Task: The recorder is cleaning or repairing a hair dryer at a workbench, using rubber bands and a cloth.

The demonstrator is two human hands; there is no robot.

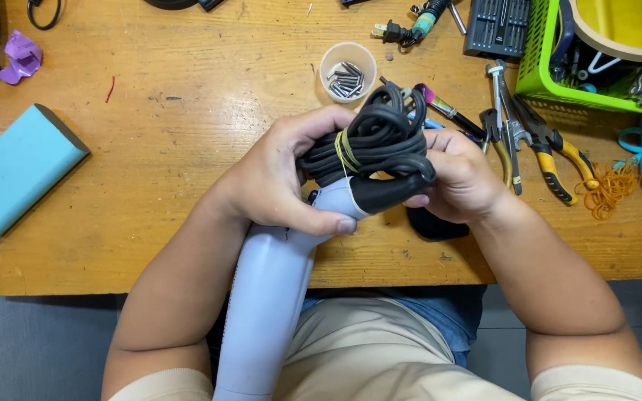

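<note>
Above the near edge of the surface (150, 245), the left hand (276, 174) clasped the hair dryer (269, 289) while the right hand (462, 178) gripped its coiled cord (373, 141), whose thin rubber band (346, 152) might snap, loosening the coil.

Pale appliance's (265, 297) lower end beyond bottom edge.

We see no labels, signs or screens. The nearest to a package is a light blue rectangular box (18, 171) with rounded edges, lying at the left edge of the wooden table (187, 148), its faces plain and unmarked.
</note>
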